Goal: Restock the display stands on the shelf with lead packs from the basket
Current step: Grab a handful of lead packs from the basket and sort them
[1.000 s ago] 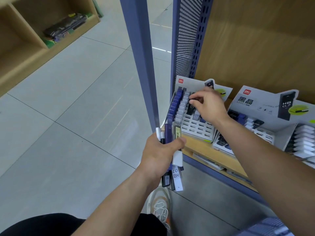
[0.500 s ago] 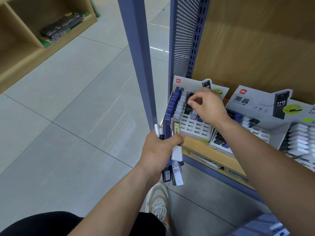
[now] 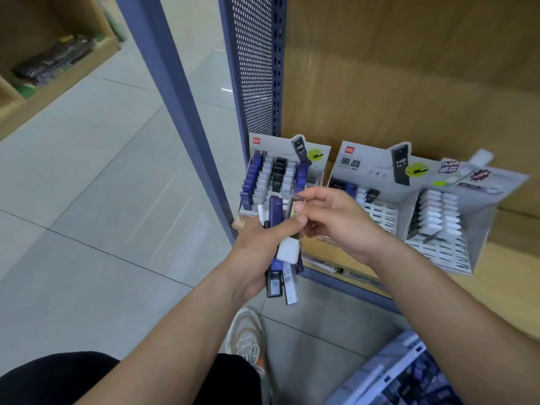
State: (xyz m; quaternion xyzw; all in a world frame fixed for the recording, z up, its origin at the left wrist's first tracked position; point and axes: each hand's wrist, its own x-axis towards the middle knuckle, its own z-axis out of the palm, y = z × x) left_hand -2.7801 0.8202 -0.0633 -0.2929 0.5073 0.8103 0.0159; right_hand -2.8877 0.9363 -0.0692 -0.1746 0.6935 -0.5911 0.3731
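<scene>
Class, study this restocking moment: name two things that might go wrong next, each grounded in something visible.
1. The right hand pinches one pack from the bundle of lead packs that the left hand grips; pulling may drag neighbours loose, and several stick out below the fist.
2. The left display stand holds colour-sorted columns; the pack might land in the wrong one.

Likely basket (image 3: 378,375), blurry, partly off-frame

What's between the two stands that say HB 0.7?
In the head view, a narrow gap of bare wooden shelf separates the left stand from the middle stand; the right hand covers its lower part.
</scene>
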